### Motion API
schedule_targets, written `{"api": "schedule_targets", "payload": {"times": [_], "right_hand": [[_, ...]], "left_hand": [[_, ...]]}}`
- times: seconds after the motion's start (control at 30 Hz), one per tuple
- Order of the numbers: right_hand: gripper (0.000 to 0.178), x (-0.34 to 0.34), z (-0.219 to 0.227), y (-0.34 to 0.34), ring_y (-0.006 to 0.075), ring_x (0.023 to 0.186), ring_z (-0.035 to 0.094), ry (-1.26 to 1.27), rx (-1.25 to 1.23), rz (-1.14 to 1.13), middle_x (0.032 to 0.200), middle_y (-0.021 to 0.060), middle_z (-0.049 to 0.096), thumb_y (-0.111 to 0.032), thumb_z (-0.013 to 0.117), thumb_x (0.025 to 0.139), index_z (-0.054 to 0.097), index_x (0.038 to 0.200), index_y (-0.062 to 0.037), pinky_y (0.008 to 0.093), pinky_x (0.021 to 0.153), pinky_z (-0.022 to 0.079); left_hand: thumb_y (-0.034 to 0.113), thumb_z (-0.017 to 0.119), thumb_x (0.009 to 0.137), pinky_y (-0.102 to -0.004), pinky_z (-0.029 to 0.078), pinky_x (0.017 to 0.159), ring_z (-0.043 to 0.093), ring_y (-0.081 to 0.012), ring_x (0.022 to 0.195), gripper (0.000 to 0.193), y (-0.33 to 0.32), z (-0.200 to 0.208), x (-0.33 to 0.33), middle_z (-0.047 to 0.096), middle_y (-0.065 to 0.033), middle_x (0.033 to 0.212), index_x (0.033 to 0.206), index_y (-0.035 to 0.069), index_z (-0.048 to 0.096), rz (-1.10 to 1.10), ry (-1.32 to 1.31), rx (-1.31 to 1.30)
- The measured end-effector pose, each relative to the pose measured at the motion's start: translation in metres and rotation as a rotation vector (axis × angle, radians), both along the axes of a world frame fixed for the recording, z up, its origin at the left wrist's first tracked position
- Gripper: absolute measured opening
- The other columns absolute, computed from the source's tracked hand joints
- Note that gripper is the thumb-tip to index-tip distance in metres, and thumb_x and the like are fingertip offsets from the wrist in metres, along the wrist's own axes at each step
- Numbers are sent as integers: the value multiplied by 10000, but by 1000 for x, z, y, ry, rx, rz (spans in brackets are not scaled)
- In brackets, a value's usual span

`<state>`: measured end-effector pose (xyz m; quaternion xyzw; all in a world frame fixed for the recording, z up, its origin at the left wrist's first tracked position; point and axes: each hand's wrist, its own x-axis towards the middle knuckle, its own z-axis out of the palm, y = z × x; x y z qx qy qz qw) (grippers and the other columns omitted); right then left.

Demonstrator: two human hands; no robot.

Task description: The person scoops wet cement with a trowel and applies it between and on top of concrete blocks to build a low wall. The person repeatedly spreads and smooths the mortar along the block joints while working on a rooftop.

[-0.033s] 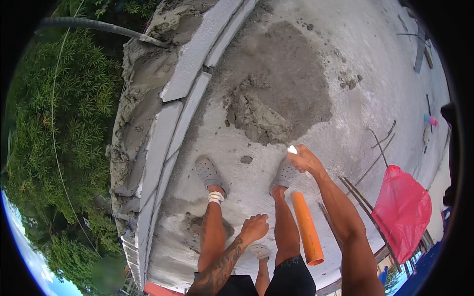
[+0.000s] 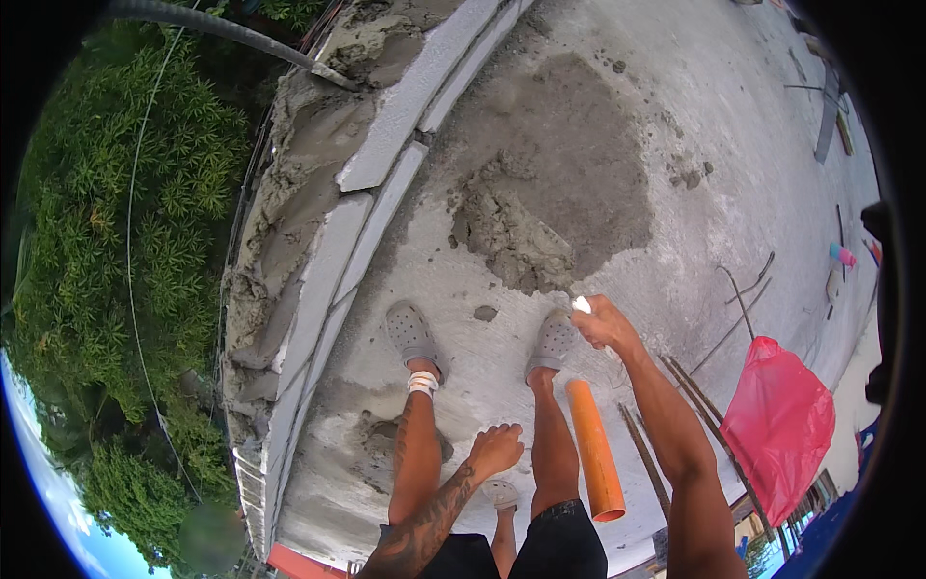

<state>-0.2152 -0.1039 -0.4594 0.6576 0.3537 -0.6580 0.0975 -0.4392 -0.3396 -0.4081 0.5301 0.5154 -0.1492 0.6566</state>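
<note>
My right hand [image 2: 606, 323] is closed around a white object [image 2: 582, 305]. Its bright end sticks out past the fist, and the rest is mostly hidden by my fingers. Just beyond it lies a heap of wet grey mortar [image 2: 516, 232] on a damp patch of concrete. My left hand [image 2: 497, 450] hangs between my legs in a loose fist, with nothing visible in it. An orange pipe [image 2: 596, 454] is near my right forearm. My feet, in grey clogs [image 2: 412, 333], stand on the rough floor.
Along the left runs a low edge of grey slabs [image 2: 323, 261] with mortar-covered masonry [image 2: 289, 241] outside it. Green trees [image 2: 125, 241] lie beyond. To the right are a pink plastic bag [image 2: 779, 425] and metal rods [image 2: 690, 391]. Another person's foot [image 2: 502, 493] shows behind me.
The view has shifted slightly, so the slab edge and trees sit farther right and the mortar a little lower. Both hands keep nearly the same pose.
</note>
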Motion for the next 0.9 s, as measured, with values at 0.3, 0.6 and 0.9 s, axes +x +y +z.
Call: {"api": "schedule_targets", "payload": {"times": [0.3, 0.6, 0.9], "right_hand": [[215, 38, 146, 21, 173, 427, 533, -86, 90, 507, 528, 68, 541, -188, 627, 792, 564, 681, -15, 352, 422, 428], [275, -150, 195, 5, 216, 472, 574, 45, 58, 1211, 561, 104, 577, -259, 649, 812, 626, 753, 9, 383, 495, 478], [431, -492, 195, -113, 248, 488, 595, 230, 146, 1638, 589, 148, 598, -397, 636, 814, 664, 814, 32, 407, 490, 459]], "left_hand": [[282, 561, 926, -519, 512, 891, 653, -419, 1005, 301, -70, 75, 19, 685, -230, 1013, 938, 19, 706, 351, 63, -8], [243, 541, 886, -518, 538, 832, 686, -424, 933, 292, -65, 130, 53, 707, -238, 952, 928, 11, 714, 885, 8, 45], [281, 588, 943, -480, 528, 860, 680, -374, 1007, 276, -135, 135, -15, 708, -200, 1028, 1045, 29, 630, 1446, 7, 136]]}}
